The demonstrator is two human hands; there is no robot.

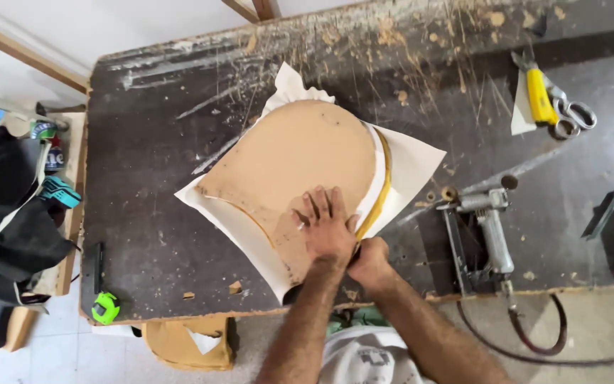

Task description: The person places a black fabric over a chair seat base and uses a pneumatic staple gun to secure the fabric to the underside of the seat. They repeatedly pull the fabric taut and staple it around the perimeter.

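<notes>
While the flat left hand (327, 229) presses the board (289, 171), the right hand (368, 259) grips fabric (410, 163) beside a stapler (488, 227).

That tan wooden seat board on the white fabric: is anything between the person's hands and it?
Nothing visible is. The left hand lies flat on the tan, round-topped wooden seat board. The right hand is closed at the board's near edge, by the white fabric and its yellow foam rim.
</notes>
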